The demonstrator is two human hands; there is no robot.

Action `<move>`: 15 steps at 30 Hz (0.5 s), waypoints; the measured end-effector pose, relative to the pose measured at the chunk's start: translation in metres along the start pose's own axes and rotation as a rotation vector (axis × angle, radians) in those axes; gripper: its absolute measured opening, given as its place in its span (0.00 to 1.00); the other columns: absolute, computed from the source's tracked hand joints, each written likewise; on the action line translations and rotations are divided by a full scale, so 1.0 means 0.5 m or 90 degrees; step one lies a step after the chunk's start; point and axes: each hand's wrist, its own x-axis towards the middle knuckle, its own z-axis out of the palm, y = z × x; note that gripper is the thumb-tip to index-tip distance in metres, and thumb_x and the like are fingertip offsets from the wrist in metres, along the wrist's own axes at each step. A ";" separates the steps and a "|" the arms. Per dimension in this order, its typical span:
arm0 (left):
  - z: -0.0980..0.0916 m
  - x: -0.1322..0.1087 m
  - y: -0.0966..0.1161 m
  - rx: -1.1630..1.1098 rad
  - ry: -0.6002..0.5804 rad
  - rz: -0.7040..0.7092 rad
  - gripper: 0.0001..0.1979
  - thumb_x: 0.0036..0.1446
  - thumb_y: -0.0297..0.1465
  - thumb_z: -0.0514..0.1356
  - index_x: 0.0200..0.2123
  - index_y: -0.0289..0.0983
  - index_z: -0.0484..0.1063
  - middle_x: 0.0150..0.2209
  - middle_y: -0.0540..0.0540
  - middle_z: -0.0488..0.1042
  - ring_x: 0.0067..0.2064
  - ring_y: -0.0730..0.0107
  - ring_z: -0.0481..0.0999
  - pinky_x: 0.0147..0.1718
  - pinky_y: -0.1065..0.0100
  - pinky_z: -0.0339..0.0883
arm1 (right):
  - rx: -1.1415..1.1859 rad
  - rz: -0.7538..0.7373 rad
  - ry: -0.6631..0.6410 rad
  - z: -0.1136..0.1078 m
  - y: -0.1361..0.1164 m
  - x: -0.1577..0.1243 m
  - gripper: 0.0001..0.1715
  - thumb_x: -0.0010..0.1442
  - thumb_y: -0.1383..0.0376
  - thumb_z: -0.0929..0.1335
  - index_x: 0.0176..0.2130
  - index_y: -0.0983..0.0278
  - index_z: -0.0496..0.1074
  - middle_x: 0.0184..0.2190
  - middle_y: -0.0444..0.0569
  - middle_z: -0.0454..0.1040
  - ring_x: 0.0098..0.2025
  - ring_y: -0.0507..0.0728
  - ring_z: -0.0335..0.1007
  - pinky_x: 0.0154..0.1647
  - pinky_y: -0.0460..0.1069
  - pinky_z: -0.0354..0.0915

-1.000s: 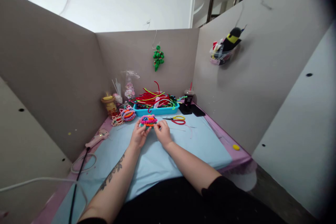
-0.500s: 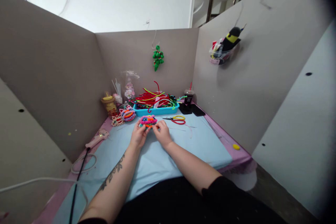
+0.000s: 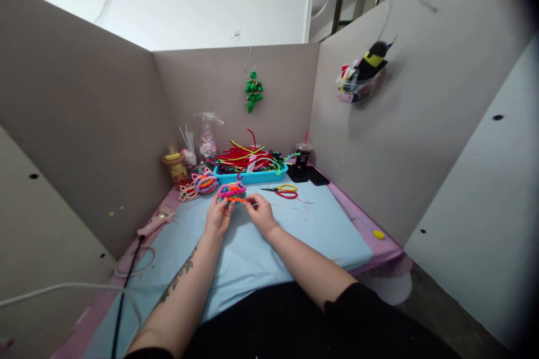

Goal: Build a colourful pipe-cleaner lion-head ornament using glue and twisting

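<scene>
A small fuzzy figure of pink, orange and teal pipe cleaners [image 3: 233, 189] is held above the blue cloth in front of me. My left hand [image 3: 218, 216] closes round its lower left side. From its underside an orange pipe cleaner [image 3: 238, 200] runs rightward, and my right hand [image 3: 260, 214] pinches the end of it. Scissors with yellow and red handles [image 3: 286, 191] lie just beyond my right hand. Two similar figures, a purple and orange one [image 3: 205, 182] and a cream and red one [image 3: 188, 193], sit to the left.
A blue tray [image 3: 252, 178] heaped with pipe cleaners stands at the back. A glue gun [image 3: 155, 221] with its cord lies at left. A dark drink cup [image 3: 302, 155] and black phone-like slabs [image 3: 316, 175] are at back right. Grey partitions [image 3: 236, 78] enclose the table.
My left hand has shifted the figure slightly left, away from my right hand. The orange pipe cleaner now shows stretched between the two hands.
</scene>
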 end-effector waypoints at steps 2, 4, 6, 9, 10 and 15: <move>0.001 -0.001 0.001 0.000 0.007 -0.009 0.23 0.50 0.17 0.59 0.48 0.41 0.68 0.36 0.50 0.74 0.32 0.78 0.76 0.33 0.76 0.73 | -0.008 -0.007 -0.001 -0.001 0.002 0.001 0.05 0.55 0.64 0.65 0.31 0.62 0.71 0.29 0.46 0.72 0.31 0.54 0.67 0.33 0.48 0.65; 0.002 -0.003 0.002 0.000 0.006 -0.019 0.23 0.50 0.17 0.59 0.49 0.42 0.68 0.36 0.50 0.75 0.32 0.78 0.76 0.33 0.76 0.74 | -0.013 -0.005 0.002 -0.002 0.006 0.003 0.05 0.55 0.65 0.64 0.31 0.62 0.70 0.29 0.46 0.71 0.32 0.54 0.67 0.34 0.49 0.65; 0.003 -0.006 0.004 0.001 -0.002 -0.034 0.23 0.51 0.17 0.58 0.50 0.42 0.67 0.38 0.49 0.75 0.33 0.77 0.76 0.32 0.76 0.74 | -0.020 -0.003 0.009 -0.004 0.009 0.006 0.05 0.55 0.66 0.64 0.30 0.62 0.70 0.29 0.47 0.70 0.32 0.55 0.66 0.35 0.49 0.64; 0.004 -0.009 0.005 0.001 -0.015 -0.063 0.24 0.52 0.18 0.57 0.51 0.41 0.67 0.40 0.47 0.75 0.33 0.77 0.76 0.31 0.77 0.73 | -0.032 -0.014 0.030 -0.009 0.010 0.011 0.06 0.55 0.68 0.63 0.29 0.62 0.69 0.29 0.47 0.69 0.34 0.55 0.65 0.37 0.50 0.63; 0.005 -0.010 0.006 0.002 -0.020 -0.073 0.24 0.52 0.17 0.57 0.52 0.41 0.67 0.40 0.47 0.75 0.33 0.77 0.76 0.30 0.78 0.73 | -0.035 -0.020 0.038 -0.011 0.009 0.012 0.06 0.55 0.68 0.63 0.29 0.62 0.69 0.29 0.47 0.68 0.34 0.56 0.65 0.37 0.50 0.63; 0.007 -0.012 0.007 0.004 -0.032 -0.110 0.26 0.52 0.17 0.56 0.54 0.41 0.65 0.42 0.46 0.75 0.33 0.77 0.76 0.28 0.80 0.72 | -0.036 -0.018 0.060 -0.017 0.003 0.014 0.06 0.55 0.68 0.64 0.27 0.61 0.68 0.28 0.46 0.66 0.33 0.55 0.64 0.37 0.50 0.62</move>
